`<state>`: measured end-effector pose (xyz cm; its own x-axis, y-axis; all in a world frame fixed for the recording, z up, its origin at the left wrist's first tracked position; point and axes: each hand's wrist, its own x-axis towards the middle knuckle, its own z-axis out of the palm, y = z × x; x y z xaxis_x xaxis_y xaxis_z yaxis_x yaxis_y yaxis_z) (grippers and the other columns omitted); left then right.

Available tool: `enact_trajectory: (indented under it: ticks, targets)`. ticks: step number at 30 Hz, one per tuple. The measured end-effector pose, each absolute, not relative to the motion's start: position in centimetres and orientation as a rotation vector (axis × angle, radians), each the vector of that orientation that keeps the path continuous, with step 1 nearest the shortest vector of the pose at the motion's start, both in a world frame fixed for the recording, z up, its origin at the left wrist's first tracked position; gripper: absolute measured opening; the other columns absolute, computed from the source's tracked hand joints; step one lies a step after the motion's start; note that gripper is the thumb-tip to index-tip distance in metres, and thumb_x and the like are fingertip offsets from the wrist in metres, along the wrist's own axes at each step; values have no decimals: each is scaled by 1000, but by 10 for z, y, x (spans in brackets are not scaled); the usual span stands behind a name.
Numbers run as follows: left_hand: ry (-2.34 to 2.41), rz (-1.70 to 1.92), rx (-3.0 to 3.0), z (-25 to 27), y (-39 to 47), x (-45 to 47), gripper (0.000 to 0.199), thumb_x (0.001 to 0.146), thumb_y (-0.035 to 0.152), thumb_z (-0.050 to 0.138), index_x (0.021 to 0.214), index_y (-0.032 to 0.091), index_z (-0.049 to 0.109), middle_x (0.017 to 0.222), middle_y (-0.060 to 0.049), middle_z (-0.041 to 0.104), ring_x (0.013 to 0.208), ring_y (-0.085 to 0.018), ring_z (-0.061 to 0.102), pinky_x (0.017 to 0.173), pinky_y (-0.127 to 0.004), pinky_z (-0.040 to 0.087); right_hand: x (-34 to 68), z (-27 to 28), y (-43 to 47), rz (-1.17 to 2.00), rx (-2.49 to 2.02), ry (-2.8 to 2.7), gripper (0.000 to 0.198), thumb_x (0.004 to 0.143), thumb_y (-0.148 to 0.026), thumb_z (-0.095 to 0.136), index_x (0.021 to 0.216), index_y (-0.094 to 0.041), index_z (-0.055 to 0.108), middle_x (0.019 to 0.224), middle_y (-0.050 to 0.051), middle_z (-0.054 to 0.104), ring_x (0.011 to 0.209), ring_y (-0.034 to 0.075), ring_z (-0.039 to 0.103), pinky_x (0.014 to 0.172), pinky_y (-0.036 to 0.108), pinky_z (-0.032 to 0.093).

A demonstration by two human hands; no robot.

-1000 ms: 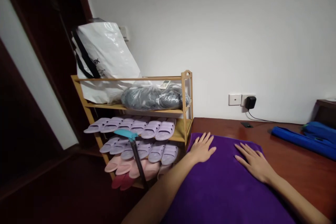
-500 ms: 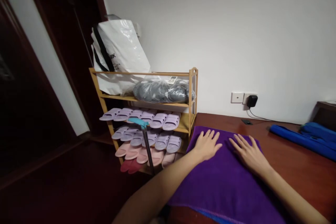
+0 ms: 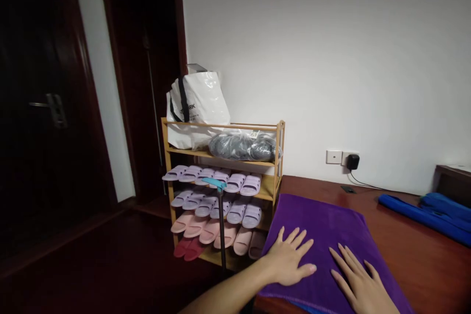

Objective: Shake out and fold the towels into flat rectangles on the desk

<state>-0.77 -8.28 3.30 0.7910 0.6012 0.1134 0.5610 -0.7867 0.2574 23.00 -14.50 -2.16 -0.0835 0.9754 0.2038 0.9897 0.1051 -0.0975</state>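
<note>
A purple cloth [image 3: 316,221] lies spread flat over the near left part of a reddish-brown table [image 3: 434,255]. My left hand [image 3: 289,260] rests palm down on its left side, fingers spread. To the right, my right hand [image 3: 358,279] also lies on the cloth, fingers stretched forward and a little apart. Neither hand grasps anything. A strip of blue fabric [image 3: 307,307] peeks out under the cloth's near edge.
Left of the table stands a wooden shoe rack [image 3: 270,189] with rows of slippers [image 3: 235,208], a white bag [image 3: 206,98] and a plastic-wrapped grey bundle [image 3: 243,146]. A blue-topped pole [image 3: 222,225] stands before it. Folded blue cloths [image 3: 423,213] and a plugged-in adapter [image 3: 352,162] are right.
Both hands have slid toward me over the cloth, from its far edge to its nearer half. The camera view has tilted and shifted, showing more of the doors at left.
</note>
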Motion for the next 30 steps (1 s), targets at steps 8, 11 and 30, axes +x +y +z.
enact_trajectory:
  ticks: [8, 11, 30]
  targets:
    - [665, 277, 2770, 48, -117, -24, 63, 90, 62, 36, 144, 33, 25, 152, -7, 21, 140, -29, 13, 106, -64, 4, 252, -48, -164, -169, -1935, -2165, 57, 80, -68, 32, 134, -48, 34, 142, -9, 30, 131, 30, 32, 100, 59, 37]
    - [693, 304, 2764, 47, -99, -16, 62, 89, 62, 38, 143, 33, 29, 151, -6, 24, 139, -29, 15, 106, -65, 5, 255, -41, -148, -75, -1964, -2227, 59, 82, -68, 27, 137, -46, 29, 144, -10, 23, 135, 27, 23, 104, 56, 33]
    - [891, 414, 2865, 16, 90, 48, 50, 92, 54, 37, 138, 33, 38, 147, -4, 35, 136, -25, 27, 106, -63, 14, 296, -10, 36, 29, -1967, -2176, 62, 87, -66, 23, 141, -36, 29, 150, -3, 21, 140, 18, 15, 112, 47, 18]
